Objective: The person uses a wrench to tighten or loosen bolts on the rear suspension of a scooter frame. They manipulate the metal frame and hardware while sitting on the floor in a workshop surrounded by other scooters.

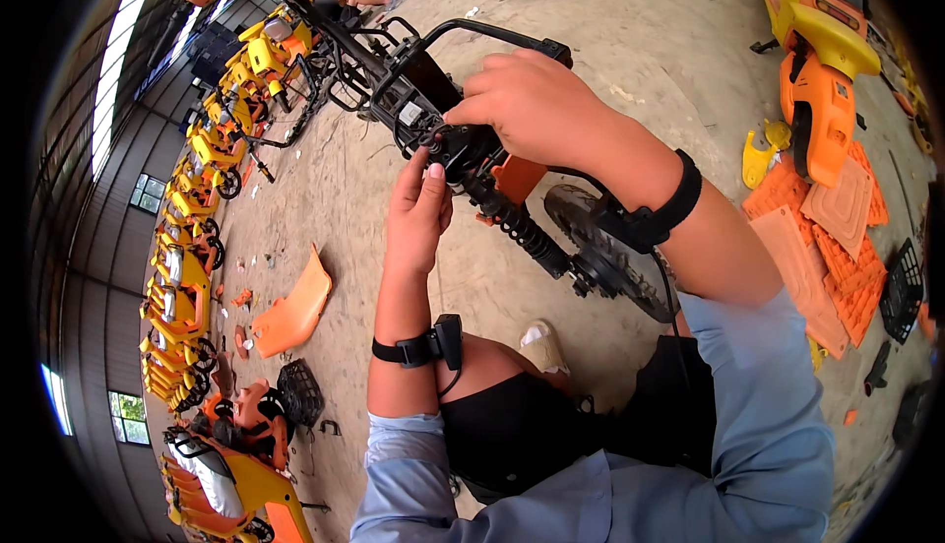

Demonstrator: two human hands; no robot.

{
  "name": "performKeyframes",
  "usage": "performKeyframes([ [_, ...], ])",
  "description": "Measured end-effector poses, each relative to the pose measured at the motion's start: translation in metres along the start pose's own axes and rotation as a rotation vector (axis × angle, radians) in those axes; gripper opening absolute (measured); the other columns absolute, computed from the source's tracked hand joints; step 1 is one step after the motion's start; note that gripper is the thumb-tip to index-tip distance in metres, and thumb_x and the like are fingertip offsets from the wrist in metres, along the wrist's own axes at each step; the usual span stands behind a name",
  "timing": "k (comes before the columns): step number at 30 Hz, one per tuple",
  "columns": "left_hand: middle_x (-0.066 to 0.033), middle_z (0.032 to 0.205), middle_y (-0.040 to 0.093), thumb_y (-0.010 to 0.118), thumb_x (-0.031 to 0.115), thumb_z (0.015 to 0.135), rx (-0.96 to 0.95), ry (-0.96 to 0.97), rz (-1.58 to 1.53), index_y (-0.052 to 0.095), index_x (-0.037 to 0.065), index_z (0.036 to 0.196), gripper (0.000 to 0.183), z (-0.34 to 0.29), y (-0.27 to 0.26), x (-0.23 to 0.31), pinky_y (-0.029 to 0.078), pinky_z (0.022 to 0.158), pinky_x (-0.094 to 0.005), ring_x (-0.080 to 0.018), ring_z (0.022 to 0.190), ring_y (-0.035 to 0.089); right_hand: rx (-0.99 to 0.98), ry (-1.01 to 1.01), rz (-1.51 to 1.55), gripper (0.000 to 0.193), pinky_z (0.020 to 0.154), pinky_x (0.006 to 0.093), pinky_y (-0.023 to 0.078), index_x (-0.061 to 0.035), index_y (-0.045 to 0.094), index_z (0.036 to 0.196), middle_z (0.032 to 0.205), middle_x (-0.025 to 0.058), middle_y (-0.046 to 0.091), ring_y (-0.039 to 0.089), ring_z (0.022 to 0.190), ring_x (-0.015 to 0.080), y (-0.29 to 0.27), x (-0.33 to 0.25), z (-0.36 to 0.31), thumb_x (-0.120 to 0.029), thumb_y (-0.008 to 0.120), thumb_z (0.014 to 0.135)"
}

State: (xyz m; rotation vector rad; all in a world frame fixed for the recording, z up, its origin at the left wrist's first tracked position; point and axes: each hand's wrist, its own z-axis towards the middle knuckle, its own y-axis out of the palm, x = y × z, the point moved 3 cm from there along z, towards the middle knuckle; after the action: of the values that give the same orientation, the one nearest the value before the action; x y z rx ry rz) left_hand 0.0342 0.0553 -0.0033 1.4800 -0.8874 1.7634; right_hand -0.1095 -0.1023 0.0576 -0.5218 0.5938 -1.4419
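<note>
Where the stripped black scooter frame stands on the floor, its middle lies right at the hands: the left hand, fingers curled, reaches it from below, and the right hand, fingers bent, from the right; whether either grips a part, I cannot tell. Beneath, a shock absorber slants toward the wheel. Yellow scooters line the floor's left edge.

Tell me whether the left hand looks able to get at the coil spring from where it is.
Probably yes: the left hand is just left of the coil spring, and nothing visible blocks the gap between them.
</note>
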Motion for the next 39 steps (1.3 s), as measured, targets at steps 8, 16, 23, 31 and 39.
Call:
performKeyframes([
  [8,0.0072,0.071,0.037,0.052,0.027,0.109,0.051,-0.016,0.017,0.036,0.001,0.154,0.055,-0.001,0.003,-0.001,0.029,0.048,-0.0204,-0.0026,0.057,0.034,0.030,-0.054,0.119,0.038,0.089,0.0367,0.047,-0.0202,0.079,0.105,0.090,-0.0034,0.068,0.061,0.095,0.0222,0.005,0.019,-0.004,0.002,0.063,0.079],
  [16,0.0078,0.068,0.038,0.054,0.030,0.108,0.068,-0.020,0.010,0.036,0.001,0.154,0.058,-0.003,0.000,-0.002,0.026,0.048,-0.0205,-0.0031,0.056,0.034,-0.039,-0.011,0.035,0.038,0.092,0.0347,0.046,-0.0197,0.078,0.103,0.095,-0.0045,0.070,0.061,0.101,0.0205,0.002,0.010,-0.001,0.004,0.063,0.078],
  [23,0.0078,0.070,0.036,0.055,0.034,0.107,0.117,-0.022,-0.003,0.036,0.001,0.154,0.061,-0.001,-0.006,-0.009,0.027,0.048,-0.0208,-0.0028,0.057,0.033,-0.045,-0.076,-0.129,0.020,0.078,0.0357,0.046,-0.0135,0.075,0.093,0.083,0.0018,0.064,0.060,0.089,0.0236,-0.015,-0.023,0.005,-0.005,0.068,0.075],
  [31,0.0069,0.086,0.060,0.056,0.026,0.107,0.113,-0.009,0.004,0.047,0.010,0.150,0.047,0.004,0.000,-0.007,0.034,0.052,-0.0178,-0.0008,0.063,0.047,-0.104,0.062,-0.284,0.015,0.073,0.0343,0.048,-0.0035,0.068,0.086,0.081,0.0067,0.065,0.063,0.084,0.0232,-0.007,-0.083,-0.005,-0.013,0.071,0.074],
  [39,0.0084,0.070,0.037,0.051,0.030,0.109,0.066,-0.002,0.035,0.044,0.005,0.152,0.050,-0.001,0.004,0.001,0.026,0.049,-0.0201,-0.0021,0.056,0.033,0.040,0.013,-0.067,0.008,0.079,0.0381,0.053,-0.0092,0.072,0.082,0.080,0.0050,0.066,0.066,0.089,0.0259,-0.046,-0.034,0.003,-0.009,0.070,0.075],
])
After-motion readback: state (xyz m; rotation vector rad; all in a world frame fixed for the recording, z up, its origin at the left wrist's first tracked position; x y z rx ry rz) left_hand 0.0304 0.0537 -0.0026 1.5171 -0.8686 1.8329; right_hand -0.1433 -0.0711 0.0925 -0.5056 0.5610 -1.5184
